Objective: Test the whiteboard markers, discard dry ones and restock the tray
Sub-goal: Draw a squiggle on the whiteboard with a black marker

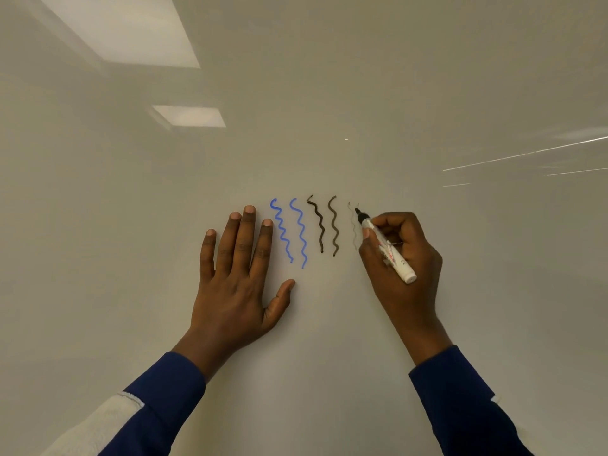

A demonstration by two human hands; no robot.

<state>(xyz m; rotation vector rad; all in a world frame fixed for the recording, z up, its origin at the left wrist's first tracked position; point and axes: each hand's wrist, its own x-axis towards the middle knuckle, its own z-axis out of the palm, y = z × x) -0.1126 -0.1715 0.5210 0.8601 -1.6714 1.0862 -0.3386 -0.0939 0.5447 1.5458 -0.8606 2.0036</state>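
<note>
While marking the whiteboard (pixel 312 93), testing one pen near centre.
Bracing at 9 o'clock with left hand (pixel 240 281), flat, fingers straight, holding nothing. Gripping at 3 o'clock with right hand (pixel 404 258), fingers curled round marker (pixel 391 251), tip by faint squiggle (pixel 354 232). Judged light, rigid, slick plastic; best pinched mid-barrel. Probably dry.

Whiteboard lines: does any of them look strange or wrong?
Yes. The rightmost line, beside the tip of the marker in the right hand, is thin, grey and barely visible, while the two blue lines and two dark lines are solid. The marker may be drying out.
</note>
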